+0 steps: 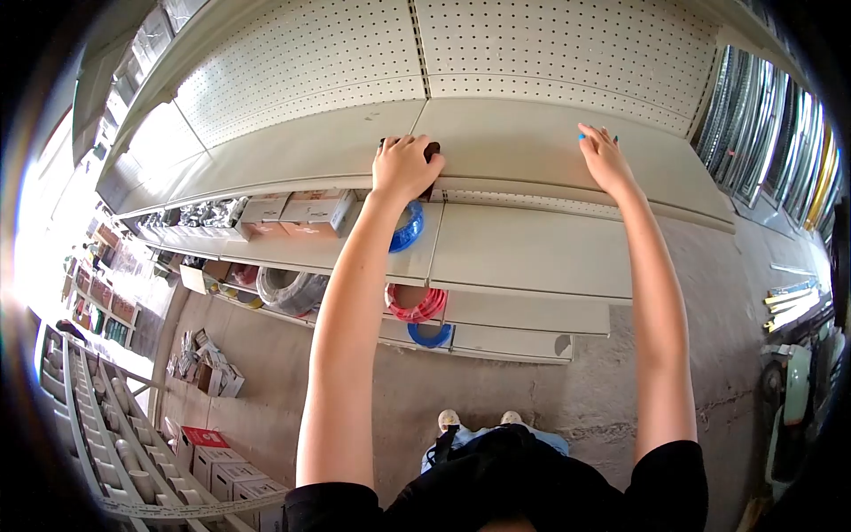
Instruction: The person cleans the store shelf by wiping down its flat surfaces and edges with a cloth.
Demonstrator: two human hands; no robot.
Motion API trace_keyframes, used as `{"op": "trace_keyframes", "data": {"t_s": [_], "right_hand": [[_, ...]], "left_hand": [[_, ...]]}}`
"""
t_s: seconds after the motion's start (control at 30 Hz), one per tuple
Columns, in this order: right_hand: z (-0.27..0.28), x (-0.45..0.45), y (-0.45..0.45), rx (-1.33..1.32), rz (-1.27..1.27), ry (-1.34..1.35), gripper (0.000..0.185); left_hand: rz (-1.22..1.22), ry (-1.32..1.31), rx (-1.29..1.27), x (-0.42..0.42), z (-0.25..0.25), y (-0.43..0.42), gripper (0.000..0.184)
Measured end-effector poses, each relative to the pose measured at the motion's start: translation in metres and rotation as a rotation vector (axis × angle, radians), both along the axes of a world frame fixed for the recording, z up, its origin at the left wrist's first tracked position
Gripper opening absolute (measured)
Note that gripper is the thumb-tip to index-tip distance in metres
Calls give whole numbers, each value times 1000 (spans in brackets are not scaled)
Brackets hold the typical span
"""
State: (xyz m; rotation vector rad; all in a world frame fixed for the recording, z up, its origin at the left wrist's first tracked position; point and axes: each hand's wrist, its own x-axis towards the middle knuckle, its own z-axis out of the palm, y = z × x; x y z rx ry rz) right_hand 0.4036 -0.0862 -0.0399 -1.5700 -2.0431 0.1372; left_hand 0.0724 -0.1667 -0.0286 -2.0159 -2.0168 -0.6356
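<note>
My left hand (405,167) is at the front of the upper beige shelf (510,146), its fingers closed over a dark brown object (432,152). Most of that object is hidden under the hand, so its kind does not show. Further right, my right hand (605,161) reaches over the same shelf with its fingers stretched forward and nothing visible in them. A small blue spot shows at one of its fingertips. Just below my left hand, a blue coil (408,229) rests on the lower shelf (523,244), partly covered by my forearm.
White boxes (317,211) stand on the lower shelf at left. Further down are a red coil (417,306), another blue coil (429,335) and a grey coil (288,291). Metal lengths (753,124) stand at right. Cartons (222,470) and a rack (97,417) are at lower left.
</note>
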Motion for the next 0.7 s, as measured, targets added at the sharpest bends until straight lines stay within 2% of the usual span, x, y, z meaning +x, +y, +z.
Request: {"op": "trace_keyframes", "data": {"t_s": [0.1,0.23,0.53,0.63,0.7], "right_hand": [[1,-6,-4,-16,25,2,51],[1,-7,-5,-43,79,103,51],[-11,5,13,49,236,332,48],[-7,6,3,85,315,394,44],[-8,7,7,95,272,375,43]], "left_hand": [[-129,30,373,-4,-22,-11,25],[-151,24,539,15,-29,-14,16],[-459,-105,686,187,-35,1,16],[-495,-118,747,207,-39,4,17],[-520,-106,770,207,-41,6,18]]}}
